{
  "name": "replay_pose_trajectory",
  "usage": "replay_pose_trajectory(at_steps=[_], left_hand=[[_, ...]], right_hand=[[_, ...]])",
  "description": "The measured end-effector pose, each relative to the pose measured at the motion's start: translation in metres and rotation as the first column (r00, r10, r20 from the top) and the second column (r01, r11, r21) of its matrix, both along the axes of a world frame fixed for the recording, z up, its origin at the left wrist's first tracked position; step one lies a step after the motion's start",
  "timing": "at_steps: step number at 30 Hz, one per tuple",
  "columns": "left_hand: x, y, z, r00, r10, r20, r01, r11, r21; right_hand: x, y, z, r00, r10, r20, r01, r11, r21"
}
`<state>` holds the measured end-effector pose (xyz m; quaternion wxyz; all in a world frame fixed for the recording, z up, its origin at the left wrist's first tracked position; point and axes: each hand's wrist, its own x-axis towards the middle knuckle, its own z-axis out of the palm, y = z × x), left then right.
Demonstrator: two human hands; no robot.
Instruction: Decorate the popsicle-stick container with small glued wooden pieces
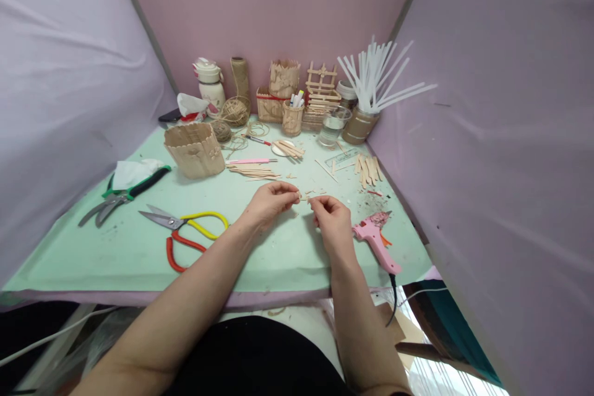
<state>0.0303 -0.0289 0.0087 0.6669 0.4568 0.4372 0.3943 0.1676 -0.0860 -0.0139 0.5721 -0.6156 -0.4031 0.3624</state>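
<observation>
Over the middle of the pale green table, my left hand [273, 201] pinches a small light wooden piece [304, 199] between thumb and fingertips. Facing it, my right hand [333, 215] is closed in a pinch at the other side of the same piece. The piece is thin and tiny, so its exact shape cannot be made out. Small wood scraps [315, 192] lie just beyond the fingers. Right of my right hand rests a pink glue gun [378, 241]. Scissors with one yellow and one red handle [174, 223] lie open left of my left forearm.
Green-handled pruning shears [120, 195] lie at left near a wooden-stick basket [195, 150]. Bundled craft sticks [254, 171] and loose sticks [368, 170] lie farther back. Behind stand a water cup [333, 127], twine balls [235, 111] and a jar of white glue sticks [362, 124].
</observation>
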Motion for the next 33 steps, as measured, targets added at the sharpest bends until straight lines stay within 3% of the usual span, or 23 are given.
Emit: replay_pose_trajectory(at_steps=[3,5,7,9,12,15,19,25,30,33], left_hand=[[-0.005,0.006,0.001,0.992,0.118,0.040,-0.119,0.993,0.010],[-0.007,0.009,0.001,0.982,0.181,0.059,-0.182,0.983,0.004],[-0.009,0.011,0.001,0.974,0.214,0.075,-0.215,0.977,0.003],[-0.009,0.012,0.000,0.970,0.229,0.087,-0.230,0.973,0.003],[-0.009,0.012,-0.001,0.970,0.226,0.092,-0.227,0.974,-0.001],[-0.009,0.012,-0.003,0.971,0.222,0.094,-0.223,0.975,-0.001],[-0.008,0.013,-0.005,0.971,0.223,0.080,-0.224,0.975,-0.001],[-0.008,0.012,-0.006,0.969,0.230,0.086,-0.231,0.973,0.007],[-0.007,0.013,-0.006,0.973,0.218,0.069,-0.219,0.976,0.001],[-0.008,0.012,-0.004,0.975,0.213,0.063,-0.212,0.977,-0.012]], right_hand=[[0.003,-0.002,0.002,0.910,-0.032,0.413,0.036,0.999,-0.002],[0.006,-0.002,0.003,0.763,0.021,0.646,0.032,0.997,-0.070],[0.008,-0.001,0.004,0.635,0.067,0.769,0.044,0.991,-0.123],[0.009,-0.001,0.005,0.598,0.067,0.799,0.027,0.994,-0.104],[0.006,-0.001,0.006,0.639,0.136,0.757,-0.145,0.988,-0.055],[-0.002,0.000,0.005,0.609,0.228,0.759,-0.236,0.966,-0.101],[-0.014,0.001,0.006,0.522,0.233,0.820,-0.132,0.973,-0.192],[-0.024,0.001,0.015,0.351,0.332,0.875,-0.020,0.937,-0.348],[-0.026,0.001,0.013,0.261,0.326,0.909,-0.009,0.942,-0.335],[-0.025,0.003,0.009,0.257,0.292,0.921,-0.008,0.954,-0.300]])
